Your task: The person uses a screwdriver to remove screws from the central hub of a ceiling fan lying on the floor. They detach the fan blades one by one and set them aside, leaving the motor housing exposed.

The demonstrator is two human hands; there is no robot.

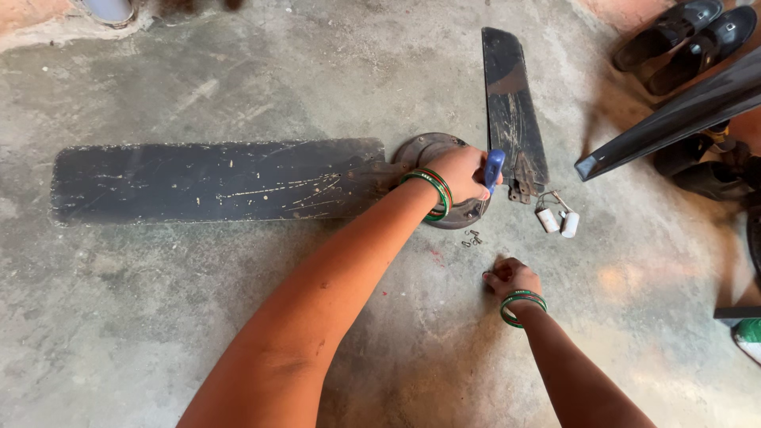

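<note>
Blue-handled screwdriver [493, 170] in left hand [461, 173]

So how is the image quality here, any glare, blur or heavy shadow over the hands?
Head view: even daylight, sharp on both hands; the left hand gripping the blue-handled tool is clear, the right hand casts only a soft shadow. A warm bright patch on the concrete floor; slight wide-angle bending at the edges.

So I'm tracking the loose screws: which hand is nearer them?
Right. The right hand rests on the floor just below the screws; the left hand grips a blue-handled screwdriver above them.
</note>
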